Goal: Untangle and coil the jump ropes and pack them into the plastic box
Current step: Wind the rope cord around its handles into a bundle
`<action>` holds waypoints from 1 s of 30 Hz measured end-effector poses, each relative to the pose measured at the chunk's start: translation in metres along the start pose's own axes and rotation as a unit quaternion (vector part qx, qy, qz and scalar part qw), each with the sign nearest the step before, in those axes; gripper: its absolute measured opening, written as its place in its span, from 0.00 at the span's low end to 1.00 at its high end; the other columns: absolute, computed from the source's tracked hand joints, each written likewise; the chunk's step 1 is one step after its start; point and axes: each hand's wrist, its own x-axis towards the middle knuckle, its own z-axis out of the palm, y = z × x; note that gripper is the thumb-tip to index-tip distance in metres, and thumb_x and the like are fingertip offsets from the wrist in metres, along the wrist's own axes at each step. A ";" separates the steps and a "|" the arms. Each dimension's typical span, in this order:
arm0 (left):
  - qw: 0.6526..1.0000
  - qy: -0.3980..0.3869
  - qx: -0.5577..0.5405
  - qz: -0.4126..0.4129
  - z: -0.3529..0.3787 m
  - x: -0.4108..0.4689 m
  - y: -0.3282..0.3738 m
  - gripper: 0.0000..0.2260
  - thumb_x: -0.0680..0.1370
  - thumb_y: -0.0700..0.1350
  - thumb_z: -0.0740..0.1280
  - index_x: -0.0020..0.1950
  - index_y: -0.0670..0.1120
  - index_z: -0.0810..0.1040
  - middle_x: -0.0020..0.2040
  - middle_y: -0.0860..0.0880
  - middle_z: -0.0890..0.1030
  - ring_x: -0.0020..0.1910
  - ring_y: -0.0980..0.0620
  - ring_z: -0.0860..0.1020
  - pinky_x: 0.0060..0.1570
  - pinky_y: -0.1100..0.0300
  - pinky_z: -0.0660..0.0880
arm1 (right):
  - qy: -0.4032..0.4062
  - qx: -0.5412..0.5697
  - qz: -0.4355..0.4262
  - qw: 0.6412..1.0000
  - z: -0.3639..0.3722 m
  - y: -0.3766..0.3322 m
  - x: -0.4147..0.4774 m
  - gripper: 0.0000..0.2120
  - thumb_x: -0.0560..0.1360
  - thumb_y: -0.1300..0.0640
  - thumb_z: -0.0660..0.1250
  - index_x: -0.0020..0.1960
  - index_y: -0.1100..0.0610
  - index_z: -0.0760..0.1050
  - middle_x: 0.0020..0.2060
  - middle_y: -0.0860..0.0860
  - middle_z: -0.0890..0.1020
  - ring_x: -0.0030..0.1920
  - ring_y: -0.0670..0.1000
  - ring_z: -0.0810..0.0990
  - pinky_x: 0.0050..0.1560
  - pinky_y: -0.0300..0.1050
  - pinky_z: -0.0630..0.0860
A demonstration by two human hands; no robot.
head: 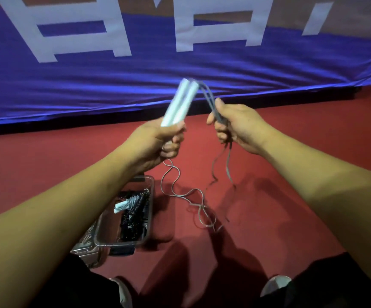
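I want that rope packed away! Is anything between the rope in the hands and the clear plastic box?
Nothing visible blocks the way. The open clear plastic box sits below the left hand, which grips the two white handles; the right hand holds their grey cord. A black beaded rope and a coiled white rope lie inside it.

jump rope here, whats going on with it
A person is midway through untangling. The left-hand grip holds two white handles together; the right-hand grip is curled round the doubled grey cord just past them. The rest of the cord hangs into loose tangled loops on the red floor. The clear plastic box nearby already holds a coiled white-handled rope and a black rope.
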 end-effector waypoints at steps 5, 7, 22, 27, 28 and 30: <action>0.978 0.149 -0.116 0.093 -0.009 0.011 0.007 0.08 0.83 0.42 0.60 0.46 0.42 0.73 0.38 0.45 0.77 0.40 0.49 0.83 0.41 0.63 0.81 | -0.063 0.003 0.031 0.998 0.028 0.007 -0.011 0.14 0.83 0.54 0.55 0.44 0.58 0.75 0.26 0.48 0.68 0.26 0.50 0.71 0.35 0.44 0.71; 0.971 0.162 -0.144 0.103 -0.011 0.014 0.003 0.08 0.83 0.44 0.60 0.47 0.42 0.73 0.47 0.38 0.80 0.50 0.43 0.83 0.56 0.53 0.80 | -0.067 0.047 0.041 0.996 0.044 0.007 -0.014 0.10 0.83 0.57 0.56 0.48 0.58 0.74 0.27 0.50 0.70 0.25 0.50 0.71 0.32 0.42 0.70; 0.969 0.198 -0.117 0.086 -0.003 0.015 -0.004 0.14 0.83 0.55 0.57 0.59 0.47 0.74 0.66 0.41 0.78 0.60 0.44 0.78 0.53 0.57 0.73 | -0.075 -0.238 0.080 0.965 0.100 0.002 -0.027 0.15 0.75 0.59 0.55 0.46 0.65 0.80 0.23 0.54 0.71 0.23 0.52 0.67 0.23 0.36 0.62; 0.971 0.186 -0.137 0.065 0.000 0.011 -0.006 0.13 0.83 0.56 0.58 0.60 0.49 0.70 0.54 0.38 0.83 0.56 0.39 0.82 0.59 0.46 0.78 | -0.119 -0.260 0.085 0.954 0.103 -0.003 -0.029 0.15 0.76 0.57 0.55 0.47 0.64 0.78 0.23 0.52 0.71 0.22 0.51 0.65 0.25 0.37 0.62; 0.971 0.185 -0.141 0.063 0.001 0.010 -0.005 0.12 0.83 0.56 0.58 0.58 0.49 0.69 0.50 0.40 0.84 0.50 0.41 0.84 0.52 0.49 0.81 | -0.127 -0.258 0.085 0.954 0.103 -0.004 -0.029 0.15 0.76 0.58 0.55 0.48 0.65 0.77 0.23 0.53 0.71 0.21 0.51 0.65 0.25 0.37 0.62; 0.963 0.217 -0.142 0.078 -0.002 0.011 0.000 0.10 0.83 0.54 0.61 0.57 0.48 0.68 0.36 0.48 0.79 0.31 0.50 0.81 0.30 0.60 0.78 | -0.145 -0.258 0.073 0.952 0.102 -0.005 -0.033 0.16 0.78 0.59 0.55 0.49 0.68 0.77 0.24 0.55 0.71 0.22 0.52 0.69 0.26 0.38 0.65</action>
